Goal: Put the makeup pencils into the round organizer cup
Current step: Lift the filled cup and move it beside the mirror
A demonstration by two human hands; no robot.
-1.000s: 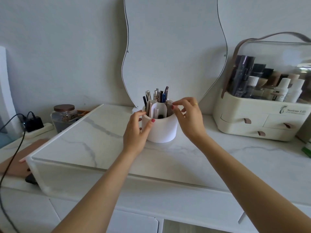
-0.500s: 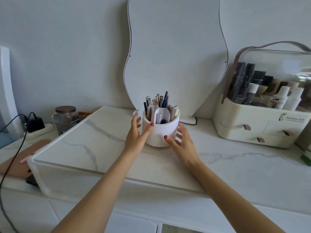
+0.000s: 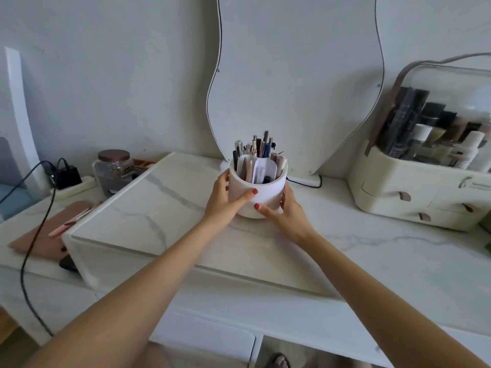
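Note:
A white round organizer cup [image 3: 265, 191] stands upright on the marble table top, in front of the wavy mirror. Several makeup pencils [image 3: 261, 148] stick up out of its divided compartments. My left hand [image 3: 223, 200] wraps around the cup's left side, thumb across the front. My right hand [image 3: 285, 212] cradles the cup's lower right side, thumb on the front near its base. Both hands grip the cup between them.
A wavy mirror [image 3: 295, 75] leans on the wall behind the cup. A cream cosmetics case [image 3: 414, 192] with drawers stands at the right. At the left are a lidded glass jar [image 3: 114, 168], a charger with black cable [image 3: 65, 175] and a brown board [image 3: 45, 235].
My right hand dropped from the cup's rim to its lower right side and closed on it. My left hand tightened around the left side. The cup stays in about the same spot.

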